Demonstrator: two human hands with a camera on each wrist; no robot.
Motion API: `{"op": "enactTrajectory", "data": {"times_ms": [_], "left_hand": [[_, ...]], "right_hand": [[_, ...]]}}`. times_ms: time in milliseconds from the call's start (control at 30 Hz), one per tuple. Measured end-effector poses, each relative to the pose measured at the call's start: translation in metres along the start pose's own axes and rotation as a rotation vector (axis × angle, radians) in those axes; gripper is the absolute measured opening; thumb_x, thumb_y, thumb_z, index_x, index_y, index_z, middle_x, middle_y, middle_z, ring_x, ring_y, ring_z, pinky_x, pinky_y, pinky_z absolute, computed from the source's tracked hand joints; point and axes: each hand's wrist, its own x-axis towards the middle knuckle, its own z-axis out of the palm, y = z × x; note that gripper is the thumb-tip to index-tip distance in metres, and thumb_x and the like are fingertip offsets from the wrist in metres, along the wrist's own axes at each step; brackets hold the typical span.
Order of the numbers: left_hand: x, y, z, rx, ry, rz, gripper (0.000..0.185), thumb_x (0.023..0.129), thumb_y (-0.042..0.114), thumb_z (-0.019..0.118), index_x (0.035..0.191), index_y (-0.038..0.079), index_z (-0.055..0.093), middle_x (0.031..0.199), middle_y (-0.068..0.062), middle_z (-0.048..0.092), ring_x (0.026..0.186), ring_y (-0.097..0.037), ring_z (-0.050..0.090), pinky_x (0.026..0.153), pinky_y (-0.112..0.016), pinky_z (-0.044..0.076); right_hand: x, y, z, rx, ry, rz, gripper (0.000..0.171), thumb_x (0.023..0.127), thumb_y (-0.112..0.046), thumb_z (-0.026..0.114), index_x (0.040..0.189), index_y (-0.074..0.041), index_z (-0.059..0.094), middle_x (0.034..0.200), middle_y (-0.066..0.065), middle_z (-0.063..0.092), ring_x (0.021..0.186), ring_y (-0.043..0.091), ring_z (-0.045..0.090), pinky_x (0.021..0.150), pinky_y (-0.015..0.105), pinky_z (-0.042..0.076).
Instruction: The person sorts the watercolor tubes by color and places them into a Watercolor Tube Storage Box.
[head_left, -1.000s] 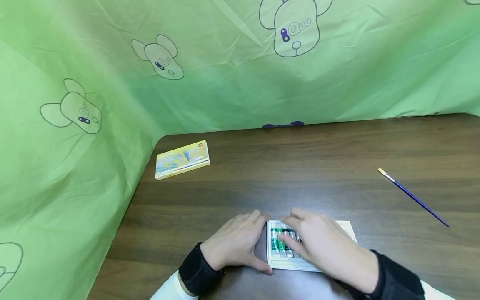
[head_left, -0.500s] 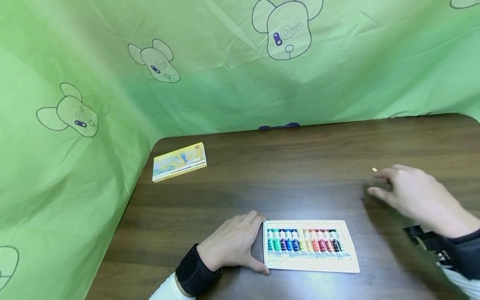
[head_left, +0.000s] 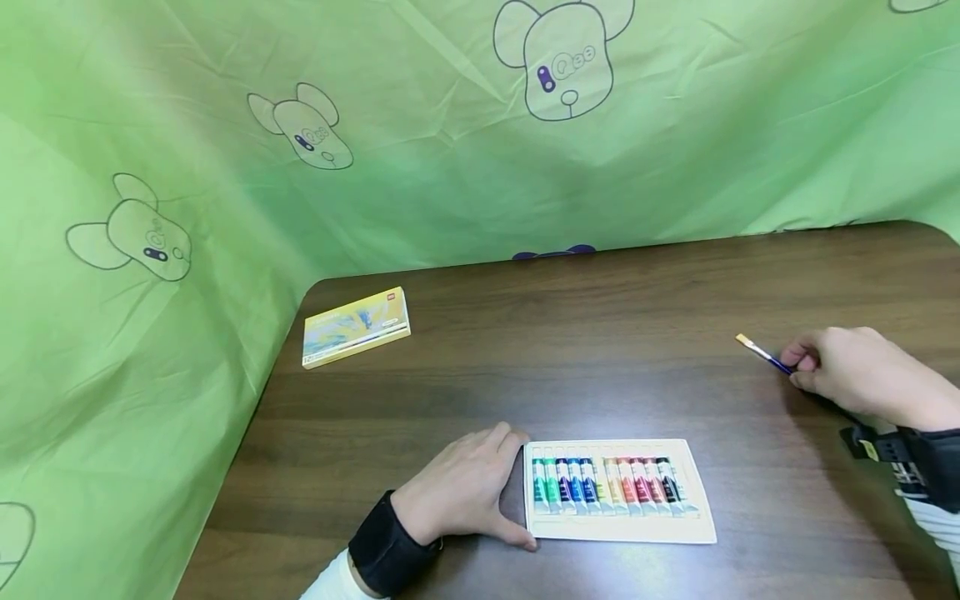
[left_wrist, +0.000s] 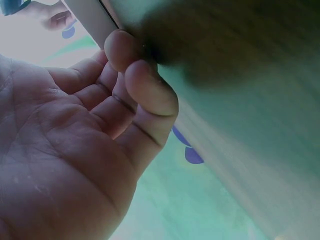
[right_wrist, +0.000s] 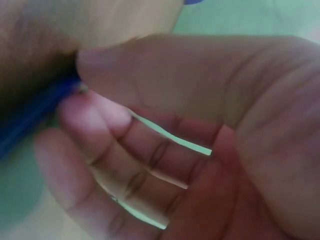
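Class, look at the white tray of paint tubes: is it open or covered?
Open. The tray has no lid over it; the row of coloured paint tubes lies fully exposed, side by side.

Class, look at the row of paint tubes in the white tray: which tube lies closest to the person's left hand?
The green tube at the row's left end, nearest the left hand resting at the tray edge; the black one sits farthest.
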Motion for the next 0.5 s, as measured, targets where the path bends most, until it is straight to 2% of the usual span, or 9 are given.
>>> {"op": "enactTrajectory", "data": {"times_ms": [133, 233, 500], "left_hand": [[0.000, 0.000, 0.000, 0.004, 0.001, 0.003, 0.103, 0.069, 0.077, 0.084, 0.142, 0.012, 0.054, 0.113, 0.004, 0.058, 0.095, -0.007, 0.050, 0.093, -0.024, 0.051], [0.001, 0.000, -0.001, 0.005, 0.005, 0.000, 0.102, 0.068, 0.077, 0.085, 0.141, 0.012, 0.054, 0.111, 0.005, 0.057, 0.094, -0.007, 0.049, 0.091, -0.024, 0.050], [0.001, 0.000, 0.000, -0.004, 0.002, 0.003, 0.101, 0.069, 0.076, 0.085, 0.141, 0.013, 0.054, 0.111, 0.005, 0.057, 0.094, -0.007, 0.049, 0.091, -0.024, 0.051]], "right_hand": [[0.002, -0.005, 0.004, 0.006, 0.046, -0.026, 0.010, 0.085, -0.001, 0.064, 0.087, -0.005, 0.073, 0.077, 0.004, 0.070, 0.070, 0.022, 0.055, 0.065, 0.039, 0.047], [0.004, -0.010, 0.007, 0.006, 0.073, -0.050, 0.012, 0.085, 0.000, 0.063, 0.088, -0.005, 0.073, 0.078, 0.003, 0.069, 0.070, 0.020, 0.053, 0.063, 0.035, 0.045], [0.005, -0.033, 0.014, 0.026, 0.132, -0.152, 0.013, 0.081, 0.002, 0.070, 0.087, -0.010, 0.073, 0.076, -0.007, 0.063, 0.069, 0.011, 0.049, 0.060, 0.029, 0.040]]}}
